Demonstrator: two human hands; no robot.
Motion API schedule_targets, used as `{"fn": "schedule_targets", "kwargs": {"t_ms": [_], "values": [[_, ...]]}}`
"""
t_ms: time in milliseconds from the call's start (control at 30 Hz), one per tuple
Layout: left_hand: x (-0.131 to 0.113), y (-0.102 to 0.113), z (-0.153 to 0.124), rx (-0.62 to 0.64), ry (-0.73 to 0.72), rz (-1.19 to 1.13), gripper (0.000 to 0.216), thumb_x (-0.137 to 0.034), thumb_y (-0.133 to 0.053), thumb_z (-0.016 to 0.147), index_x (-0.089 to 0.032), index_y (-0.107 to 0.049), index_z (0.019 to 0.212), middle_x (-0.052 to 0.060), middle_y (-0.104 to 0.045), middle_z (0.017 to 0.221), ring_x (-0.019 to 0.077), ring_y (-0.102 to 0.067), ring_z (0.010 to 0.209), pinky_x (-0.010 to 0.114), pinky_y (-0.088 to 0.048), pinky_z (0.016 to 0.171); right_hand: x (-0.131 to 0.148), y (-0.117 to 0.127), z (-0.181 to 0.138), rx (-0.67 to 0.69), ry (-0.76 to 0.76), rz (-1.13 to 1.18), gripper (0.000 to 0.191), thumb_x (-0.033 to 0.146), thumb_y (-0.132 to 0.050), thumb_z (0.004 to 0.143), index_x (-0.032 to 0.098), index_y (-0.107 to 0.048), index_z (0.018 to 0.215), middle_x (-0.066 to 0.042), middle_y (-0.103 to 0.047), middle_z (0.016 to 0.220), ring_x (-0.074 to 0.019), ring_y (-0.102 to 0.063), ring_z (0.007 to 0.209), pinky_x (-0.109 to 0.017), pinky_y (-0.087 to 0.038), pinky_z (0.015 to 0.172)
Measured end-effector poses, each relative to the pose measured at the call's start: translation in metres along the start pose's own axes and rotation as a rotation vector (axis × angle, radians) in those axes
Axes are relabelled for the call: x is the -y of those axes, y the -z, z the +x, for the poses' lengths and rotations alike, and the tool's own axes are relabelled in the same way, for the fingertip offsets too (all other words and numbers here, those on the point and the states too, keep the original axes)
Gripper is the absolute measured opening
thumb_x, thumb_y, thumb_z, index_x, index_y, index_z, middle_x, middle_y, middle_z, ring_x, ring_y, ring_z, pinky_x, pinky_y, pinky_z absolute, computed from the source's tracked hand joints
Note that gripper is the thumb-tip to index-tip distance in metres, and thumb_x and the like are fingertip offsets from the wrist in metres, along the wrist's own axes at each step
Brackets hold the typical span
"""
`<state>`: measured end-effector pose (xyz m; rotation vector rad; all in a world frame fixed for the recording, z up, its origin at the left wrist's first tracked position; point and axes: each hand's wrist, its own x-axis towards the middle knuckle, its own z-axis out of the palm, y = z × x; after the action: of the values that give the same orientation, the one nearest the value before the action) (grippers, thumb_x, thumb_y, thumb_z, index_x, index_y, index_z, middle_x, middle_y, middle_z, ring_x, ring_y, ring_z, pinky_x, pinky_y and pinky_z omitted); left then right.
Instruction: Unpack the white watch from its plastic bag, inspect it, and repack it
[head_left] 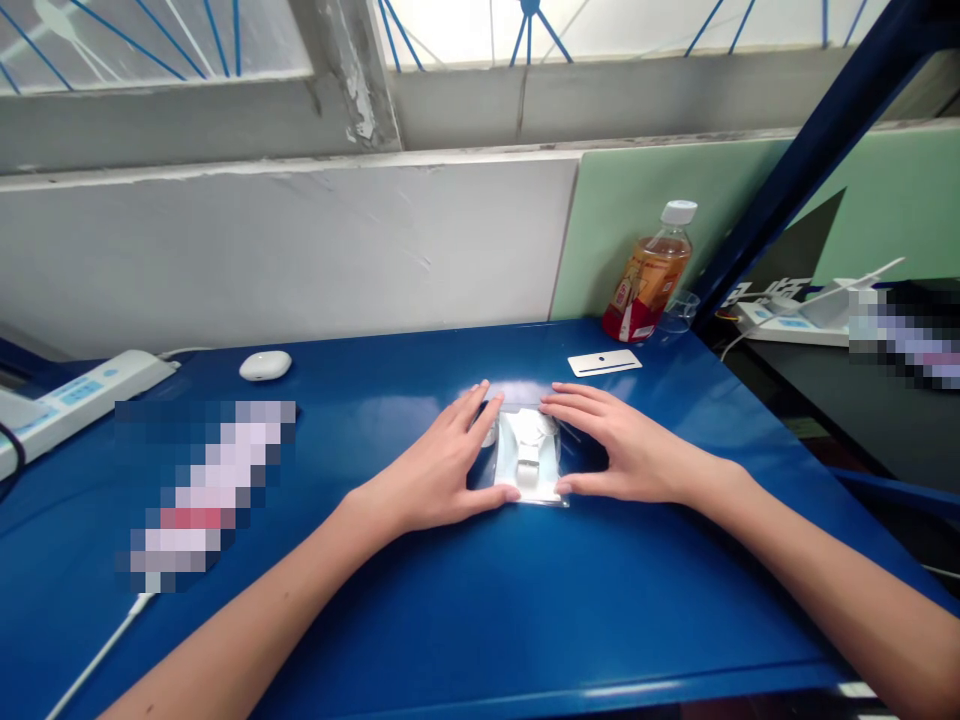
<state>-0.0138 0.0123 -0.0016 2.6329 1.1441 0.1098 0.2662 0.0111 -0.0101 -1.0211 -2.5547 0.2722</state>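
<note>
A small clear plastic packet [529,455] lies on the blue table [480,610], with white pieces inside it. My left hand [442,460] rests at its left side, fingers apart and thumb at the packet's near left corner. On the other side my right hand [626,445] has its fingers spread, the thumb by the near right corner and the fingertips by the far right one. Neither hand is closed around the packet. Something pale and round shows partly beside the left fingers; I cannot tell what it is.
Behind my right hand lie a white card [604,362] and a drink bottle [651,275]. A white earbud case [265,366], a blurred-out device with a cable [101,655] and a power strip [97,400] are to the left. A blue metal post [810,155] slants up at right.
</note>
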Motion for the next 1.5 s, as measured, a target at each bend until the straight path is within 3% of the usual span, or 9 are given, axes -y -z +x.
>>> {"fn": "schedule_targets", "kwargs": {"t_ms": [133,267,400,467,567,633,900,1133,1500], "values": [[0.005,0.006,-0.002,-0.070,-0.022,0.046,0.079,-0.048,-0.050,0.096,-0.010,-0.020,0.158,0.019,-0.016,0.165,0.0322,-0.011,0.153,0.050,-0.027,0.120,0.001,0.001,0.003,-0.062,0.001,-0.029,0.066,0.058,-0.073,0.079,0.014,-0.065,0.127,-0.017,-0.068,0.120,-0.0342,-0.061,0.114,-0.051,-0.052,0.097],[0.011,0.005,-0.001,-0.136,-0.005,0.084,0.055,-0.037,-0.040,0.101,-0.007,-0.041,0.148,0.019,-0.036,0.158,0.0320,-0.025,0.150,0.050,-0.031,0.119,0.002,-0.005,0.004,-0.158,-0.015,0.042,0.037,0.047,-0.070,0.086,0.018,-0.075,0.109,-0.010,-0.072,0.092,-0.0256,-0.065,0.089,-0.041,-0.057,0.078],[0.015,-0.006,0.003,-0.208,0.013,0.073,0.045,-0.033,-0.035,0.105,-0.009,-0.053,0.139,0.018,-0.051,0.147,0.0319,-0.037,0.144,0.051,-0.036,0.116,0.002,-0.008,0.004,-0.208,-0.007,0.094,0.021,0.037,-0.064,0.091,0.022,-0.077,0.099,-0.009,-0.072,0.089,-0.0244,-0.066,0.088,-0.040,-0.057,0.078],[0.015,-0.012,0.004,-0.227,0.007,0.043,0.044,-0.032,-0.033,0.106,-0.011,-0.053,0.139,0.016,-0.053,0.146,0.0309,-0.039,0.143,0.050,-0.038,0.116,0.001,-0.006,0.004,-0.193,-0.019,0.087,0.025,0.037,-0.062,0.092,0.023,-0.074,0.110,-0.011,-0.072,0.104,-0.0275,-0.065,0.101,-0.044,-0.056,0.088],[0.013,-0.016,0.004,-0.238,0.004,-0.008,0.044,-0.033,-0.031,0.107,-0.018,-0.047,0.145,0.013,-0.050,0.149,0.0305,-0.036,0.145,0.051,-0.038,0.115,-0.002,-0.003,0.004,-0.121,-0.038,0.081,0.049,0.043,-0.062,0.091,0.023,-0.060,0.136,-0.015,-0.063,0.133,-0.0334,-0.058,0.123,-0.052,-0.050,0.102],[0.011,-0.015,0.004,-0.225,0.021,-0.024,0.045,-0.035,-0.030,0.107,-0.020,-0.044,0.147,0.013,-0.048,0.151,0.0305,-0.034,0.146,0.052,-0.037,0.116,-0.003,-0.002,0.004,-0.053,-0.038,0.095,0.060,0.048,-0.062,0.091,0.020,-0.053,0.143,-0.016,-0.059,0.140,-0.0355,-0.052,0.131,-0.055,-0.046,0.107],[0.008,0.000,0.000,-0.049,0.059,0.011,0.079,-0.068,-0.044,0.095,-0.011,-0.039,0.149,0.021,-0.031,0.160,0.0364,-0.019,0.151,0.052,-0.028,0.119,-0.009,0.007,0.000,0.058,-0.073,0.055,0.080,0.058,-0.069,0.083,0.016,-0.048,0.147,-0.017,-0.051,0.149,-0.0380,-0.039,0.143,-0.057,-0.040,0.113],[0.009,-0.001,0.001,-0.055,0.112,-0.064,0.079,-0.072,-0.052,0.088,-0.018,-0.045,0.145,0.017,-0.032,0.160,0.0362,-0.023,0.150,0.052,-0.031,0.117,-0.017,0.017,-0.002,0.057,-0.100,0.065,0.073,0.058,-0.077,0.074,0.020,-0.062,0.135,-0.015,-0.055,0.146,-0.0392,-0.044,0.139,-0.059,-0.040,0.112],[0.008,-0.003,0.003,-0.079,0.134,-0.103,0.079,-0.070,-0.059,0.085,-0.021,-0.046,0.145,0.016,-0.034,0.160,0.0374,-0.025,0.149,0.054,-0.030,0.117,-0.017,0.015,-0.001,0.060,-0.134,0.108,0.073,0.060,-0.079,0.071,0.023,-0.063,0.132,-0.014,-0.053,0.148,-0.0388,-0.042,0.141,-0.059,-0.039,0.113]]}}
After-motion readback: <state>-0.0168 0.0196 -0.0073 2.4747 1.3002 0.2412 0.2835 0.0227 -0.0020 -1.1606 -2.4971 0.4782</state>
